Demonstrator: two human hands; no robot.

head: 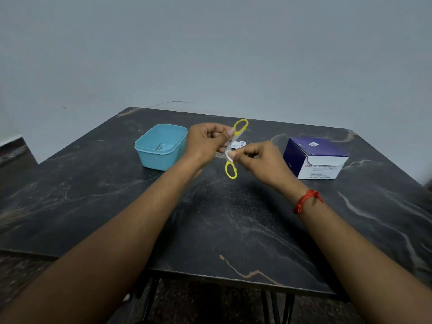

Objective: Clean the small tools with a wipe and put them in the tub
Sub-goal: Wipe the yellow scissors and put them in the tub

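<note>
your left hand (205, 141) is raised over the far middle of the bench (210, 230), its grip curled and clamped on a small pair of scissors (237, 132) with yellow finger loops. the tool is held clear of the surface and nearly upright: one loop sticks out above your fingers toward 1 o'clock, and the other hangs below the hands at 6 o'clock. the part between the loops is mostly hidden by your fingers, so how the blades stand cannot be told. your right hand (261, 160) sits just beside the left, at its 4 o'clock. its thumb and forefinger are pinched together on a small white wipe (230, 155), and that wipe lies right against the scissors between the two loops. just behind your fingertips, toward 12 o'clock of the wipe, there is a small torn white wrapper (238, 144) with blue print. whether it rests on the bench or is held cannot be told. a red thread (306, 201) is tied round your right wrist. the light blue tub (152, 157) stands open on the bench at 9 o'clock of your left hand, close to it but not touching, and a small metal piece (160, 146) lies inside on its floor. what that piece is cannot be made out. at 3 o'clock of your right hand, well apart from it, stands a blue and white box (297, 155) of alcohol swabs with its front flap open. the bench is dark stone with pale veins, and a plain grey wall (210, 54) rises behind its far edge.
</note>
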